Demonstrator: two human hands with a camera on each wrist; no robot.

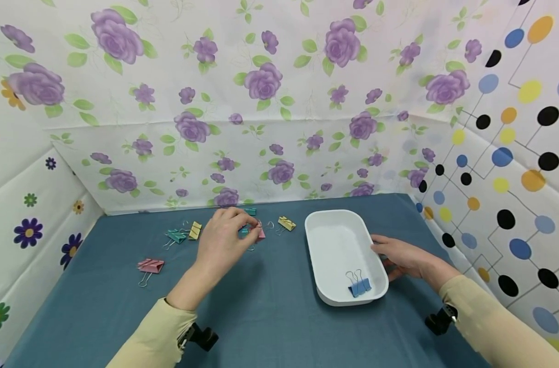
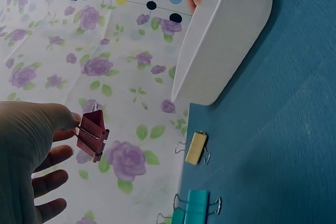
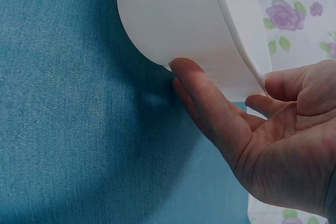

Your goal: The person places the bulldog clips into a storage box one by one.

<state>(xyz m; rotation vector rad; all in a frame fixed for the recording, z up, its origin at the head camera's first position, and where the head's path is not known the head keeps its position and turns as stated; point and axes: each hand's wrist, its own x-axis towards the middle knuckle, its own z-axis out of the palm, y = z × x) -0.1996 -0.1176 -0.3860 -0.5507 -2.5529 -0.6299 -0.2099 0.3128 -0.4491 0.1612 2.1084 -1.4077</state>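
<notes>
Head view: blue table [image 1: 275,329]; right, a white tray [image 1: 336,245], gripped by the right hand [image 1: 401,256], thumb on rim; left, the left hand [image 1: 223,236] pinches a pink clip [image 1: 261,232], partly hiding teal clips [image 1: 250,211] beyond; blue clip [image 1: 359,288] inside the tray.

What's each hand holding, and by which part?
The left hand pinches a reddish binder clip, apparently by one wire handle; the right hand holds the white tray by its rim and side.

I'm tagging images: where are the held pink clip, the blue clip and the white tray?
Held pink clip [image 2: 92,137]: left wrist view, on its body.
Blue clip [image 1: 360,288]: head view, on its body.
White tray [image 1: 336,248]: head view, bare inner floor.
</notes>
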